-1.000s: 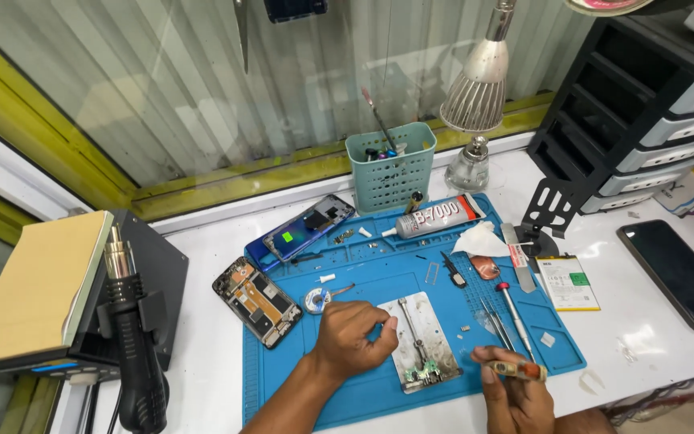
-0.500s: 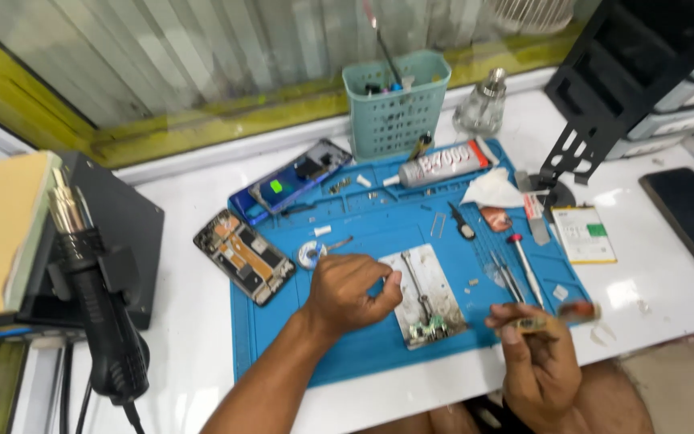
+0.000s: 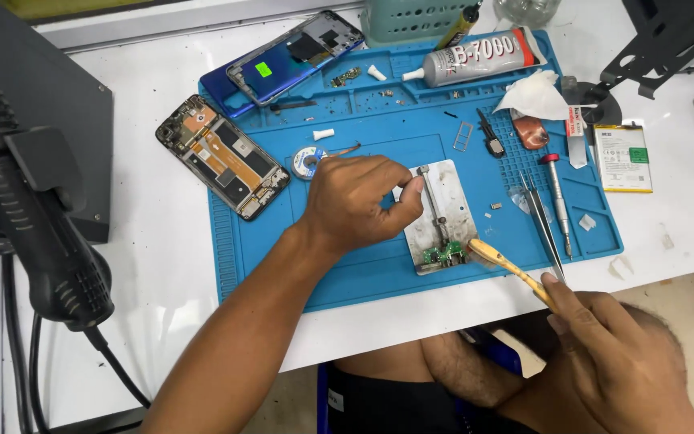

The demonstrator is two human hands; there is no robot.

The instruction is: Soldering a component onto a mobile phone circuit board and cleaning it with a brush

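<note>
My left hand (image 3: 357, 201) rests on the blue work mat (image 3: 379, 265), its thumb and fingers pinched against the left edge of a grey metal board holder (image 3: 443, 205). A small green circuit board (image 3: 442, 255) is clamped at the holder's near end. My right hand (image 3: 612, 354) is below the table edge and grips a yellowish brush (image 3: 508, 267), whose tip touches the holder right beside the green board.
An opened phone (image 3: 222, 157) and a blue phone back (image 3: 291, 56) lie at the mat's left and far side. A glue tube (image 3: 475, 58), tweezers (image 3: 538, 217), a screwdriver (image 3: 557, 197), a battery (image 3: 622, 157), a solder wick spool (image 3: 308, 162) and a black hot-air handle (image 3: 34, 233) surround it.
The view has moved in closer. My right hand has dropped lower and toward me, and the brush tip has reached the green board. My left hand stays on the holder.
</note>
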